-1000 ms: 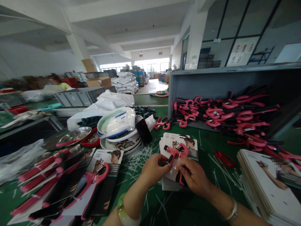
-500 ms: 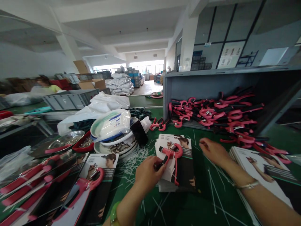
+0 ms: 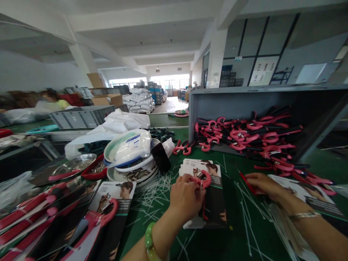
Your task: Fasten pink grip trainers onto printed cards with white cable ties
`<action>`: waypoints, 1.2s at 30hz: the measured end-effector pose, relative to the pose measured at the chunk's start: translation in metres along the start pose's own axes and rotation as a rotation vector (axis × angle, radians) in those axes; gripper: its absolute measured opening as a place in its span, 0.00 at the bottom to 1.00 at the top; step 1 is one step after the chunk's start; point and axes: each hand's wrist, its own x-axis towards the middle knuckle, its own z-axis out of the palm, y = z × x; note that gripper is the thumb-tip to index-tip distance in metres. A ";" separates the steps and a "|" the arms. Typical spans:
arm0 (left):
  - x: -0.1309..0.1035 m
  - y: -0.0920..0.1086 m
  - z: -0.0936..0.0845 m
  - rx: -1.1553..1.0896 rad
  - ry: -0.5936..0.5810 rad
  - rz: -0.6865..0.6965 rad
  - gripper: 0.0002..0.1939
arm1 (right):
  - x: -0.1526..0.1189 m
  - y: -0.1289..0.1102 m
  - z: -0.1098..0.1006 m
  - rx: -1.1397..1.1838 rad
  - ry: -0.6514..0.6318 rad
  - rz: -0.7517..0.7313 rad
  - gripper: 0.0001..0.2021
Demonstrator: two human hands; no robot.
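My left hand is closed on the pink-handled pliers, which lie on a stack of printed cards at the centre. Its fingers are near the curved pink jaws. To the right, my right hand grips a small red-handled tool whose thin tip points up and left. Beneath my right forearm is another card stack. White plastic ties lie on the green table between the two stacks.
A grey crate on its side holds many pink pliers. Carded pliers lie at the left, below plates, a phone and a red tray. A person is far left.
My left hand has moved up and right, onto the pliers near their jaws. My right hand has shifted right and down, and now holds the red tool.
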 end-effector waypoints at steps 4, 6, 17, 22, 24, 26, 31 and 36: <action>0.003 -0.003 0.009 -0.188 -0.049 -0.101 0.07 | -0.043 -0.020 0.006 0.473 -0.167 -0.031 0.26; 0.004 -0.008 0.011 -0.330 -0.072 -0.174 0.06 | -0.064 -0.031 0.014 0.555 -0.321 -0.080 0.32; -0.004 -0.018 0.018 -0.633 -0.015 -0.189 0.08 | -0.093 -0.048 0.048 0.441 -0.710 0.043 0.27; -0.006 -0.019 0.019 -0.632 -0.014 -0.158 0.07 | -0.083 -0.046 0.057 0.523 -0.730 0.042 0.25; -0.007 -0.020 0.019 -0.613 -0.011 -0.138 0.08 | -0.082 -0.045 0.062 0.560 -0.711 0.023 0.25; -0.007 -0.021 0.019 -0.593 -0.016 -0.111 0.07 | -0.083 -0.045 0.066 0.587 -0.693 0.010 0.24; -0.006 -0.021 0.018 -0.591 -0.037 -0.084 0.07 | -0.088 -0.049 0.073 0.640 -0.686 0.030 0.24; -0.007 -0.021 0.020 -0.671 0.021 -0.129 0.10 | -0.081 -0.043 0.076 0.613 -0.735 -0.037 0.22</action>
